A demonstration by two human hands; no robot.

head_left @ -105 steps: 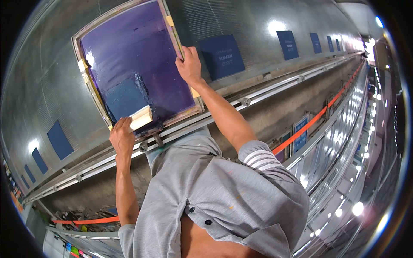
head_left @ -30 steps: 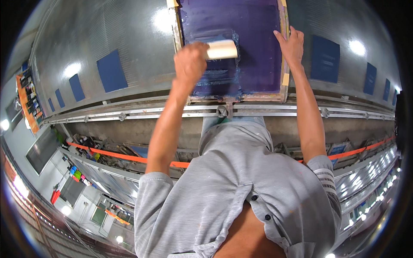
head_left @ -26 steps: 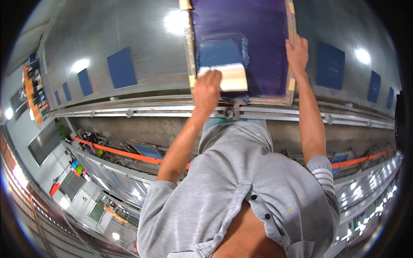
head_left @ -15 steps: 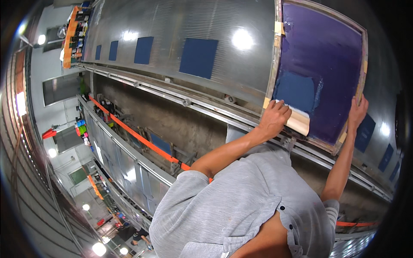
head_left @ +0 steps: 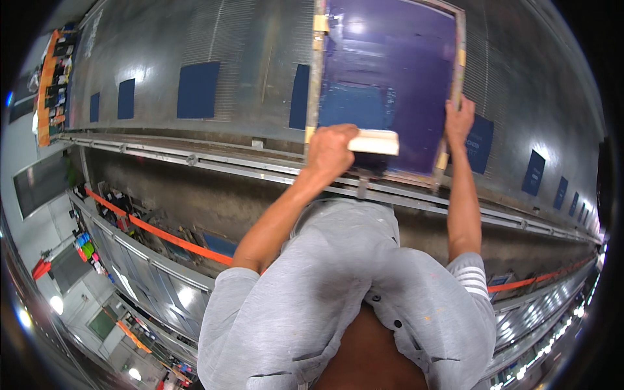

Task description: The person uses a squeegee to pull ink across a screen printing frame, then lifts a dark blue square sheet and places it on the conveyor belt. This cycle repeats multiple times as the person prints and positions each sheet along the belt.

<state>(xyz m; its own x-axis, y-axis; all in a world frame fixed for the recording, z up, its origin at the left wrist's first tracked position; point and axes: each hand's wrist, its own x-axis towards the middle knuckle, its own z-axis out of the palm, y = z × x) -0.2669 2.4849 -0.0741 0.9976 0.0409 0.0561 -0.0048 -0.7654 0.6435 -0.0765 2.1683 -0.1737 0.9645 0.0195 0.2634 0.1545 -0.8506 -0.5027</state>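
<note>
My left hand (head_left: 333,149) is closed around one end of a pale wooden squeegee (head_left: 378,142), at the near left part of a printing screen. The screen's purple mesh (head_left: 422,84) carries a patch of wet blue ink (head_left: 354,107) just beyond the squeegee. Around the mesh runs a worn frame (head_left: 316,71) with yellowish tape on it. My right hand (head_left: 459,120) grips the frame's right side, its fingers curled over the edge. A dark blue piece (head_left: 299,97) is partly covered by the frame's left side; another blue piece (head_left: 481,144), with pale print, lies beside my right hand.
The screen lies on a long grey metal table (head_left: 260,39) with more blue pieces (head_left: 198,90) spaced along it. A metal rail (head_left: 247,159) runs along its near edge. Behind me are an orange strip (head_left: 172,239) and another long table (head_left: 149,263). Assorted containers (head_left: 62,84) stand at the far left.
The view has swung, so the screen appears further left. The squeegee, slanted before, now lies nearly level across the mesh. My right hand still holds the frame's right side.
</note>
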